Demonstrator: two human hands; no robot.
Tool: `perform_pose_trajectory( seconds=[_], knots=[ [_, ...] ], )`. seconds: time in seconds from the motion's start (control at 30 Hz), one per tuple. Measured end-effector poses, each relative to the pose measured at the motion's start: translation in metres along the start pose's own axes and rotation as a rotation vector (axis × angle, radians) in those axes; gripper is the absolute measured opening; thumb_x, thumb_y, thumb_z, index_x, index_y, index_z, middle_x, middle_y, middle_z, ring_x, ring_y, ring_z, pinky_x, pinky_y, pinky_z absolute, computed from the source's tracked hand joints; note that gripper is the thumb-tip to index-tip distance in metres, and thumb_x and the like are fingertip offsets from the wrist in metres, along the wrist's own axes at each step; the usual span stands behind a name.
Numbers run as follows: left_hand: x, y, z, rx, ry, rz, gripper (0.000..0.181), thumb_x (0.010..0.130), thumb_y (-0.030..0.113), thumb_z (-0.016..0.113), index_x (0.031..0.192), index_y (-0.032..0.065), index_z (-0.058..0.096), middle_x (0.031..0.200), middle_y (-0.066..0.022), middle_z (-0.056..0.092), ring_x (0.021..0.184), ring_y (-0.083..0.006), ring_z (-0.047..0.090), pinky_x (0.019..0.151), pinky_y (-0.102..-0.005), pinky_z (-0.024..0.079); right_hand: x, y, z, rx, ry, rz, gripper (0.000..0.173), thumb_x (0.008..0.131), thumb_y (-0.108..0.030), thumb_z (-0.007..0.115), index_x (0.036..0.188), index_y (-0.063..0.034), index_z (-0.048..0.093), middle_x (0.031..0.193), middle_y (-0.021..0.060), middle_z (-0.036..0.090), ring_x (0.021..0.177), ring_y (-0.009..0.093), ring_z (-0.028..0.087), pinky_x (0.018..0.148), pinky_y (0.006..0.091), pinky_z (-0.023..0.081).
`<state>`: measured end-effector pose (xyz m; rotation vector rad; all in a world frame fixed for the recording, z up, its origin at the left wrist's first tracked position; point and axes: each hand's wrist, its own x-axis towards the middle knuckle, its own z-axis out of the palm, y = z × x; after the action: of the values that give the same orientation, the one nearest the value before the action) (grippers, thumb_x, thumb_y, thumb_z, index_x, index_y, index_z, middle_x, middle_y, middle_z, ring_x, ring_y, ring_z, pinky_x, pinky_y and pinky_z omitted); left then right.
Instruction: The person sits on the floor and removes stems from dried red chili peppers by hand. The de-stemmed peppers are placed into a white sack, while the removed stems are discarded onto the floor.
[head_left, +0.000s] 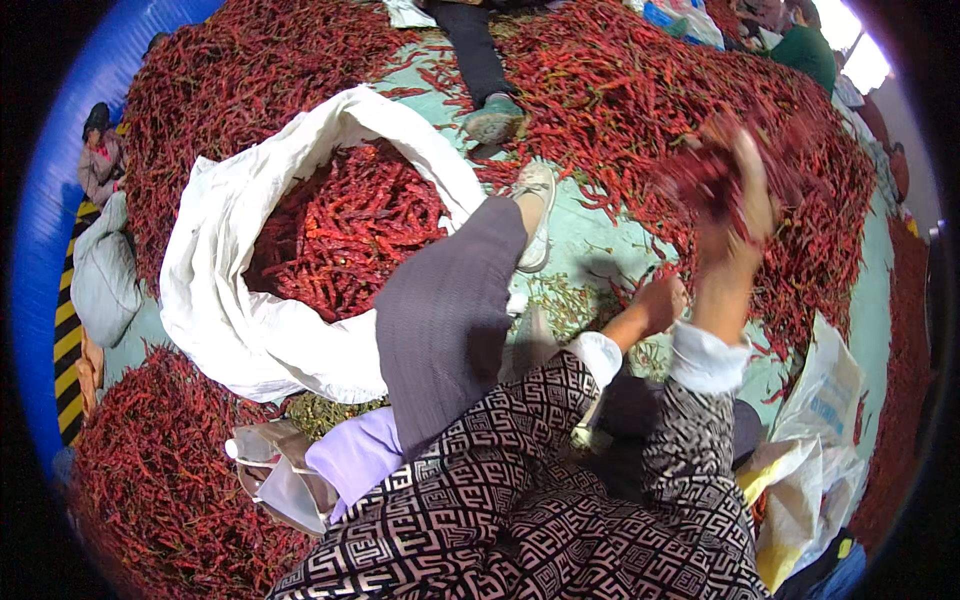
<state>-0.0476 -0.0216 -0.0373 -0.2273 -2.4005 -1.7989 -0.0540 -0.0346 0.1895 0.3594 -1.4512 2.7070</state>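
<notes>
My right hand (739, 187) is raised at the right, blurred by motion, with dried red chili peppers (697, 176) in its grasp in front of a large chili heap (615, 97). Lower and to its left, my left hand (664, 304) has its fingers curled; whether anything is inside them cannot be told. Beneath it, loose stems and small chili bits (559, 300) lie on the pale green floor. A big white woven sack (217, 247) with a rolled-down rim stands at the left, and red chilies (360, 225) fill its mouth.
A further chili heap (165, 465) lies at lower left beside a bag with a bottle (251, 450). Plastic sacks (817, 420) lie at my right. Another person's dark trouser leg and shoe (495, 120) reach in from above. More people sit around the heaps; a tied sack (109, 277) stands at far left.
</notes>
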Motion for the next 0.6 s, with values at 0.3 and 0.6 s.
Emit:
perform_pose_trajectory(
  seconds=[0.3,0.6],
  knots=[
    [0.005,-0.022,-0.004,0.002,-0.02,-0.023,0.022,0.079,0.019,0.05,0.094,0.0052,0.058,0.084,-0.0202,0.059,0.078,-0.0355,0.057,0.068,-0.0395,0.045,-0.054,0.154,0.13,-0.212,-0.652,0.596,0.059,0.073,-0.02,0.068,0.119,0.0054,0.041,0.116,0.0162,0.051,0.099,0.022,0.054,0.078,0.0324,0.046],
    [-0.051,-0.033,0.022,0.16,-0.203,-0.195,0.022,0.074,0.013,0.05,0.091,0.0011,0.057,0.088,-0.0263,0.057,0.086,-0.0416,0.055,0.076,-0.0466,0.044,-0.001,-0.032,-0.052,-0.473,-0.252,0.302,0.024,0.083,-0.007,0.055,0.104,0.004,0.051,0.095,0.0127,0.059,0.081,0.018,0.06,0.06,0.0238,0.048]
  ],
)
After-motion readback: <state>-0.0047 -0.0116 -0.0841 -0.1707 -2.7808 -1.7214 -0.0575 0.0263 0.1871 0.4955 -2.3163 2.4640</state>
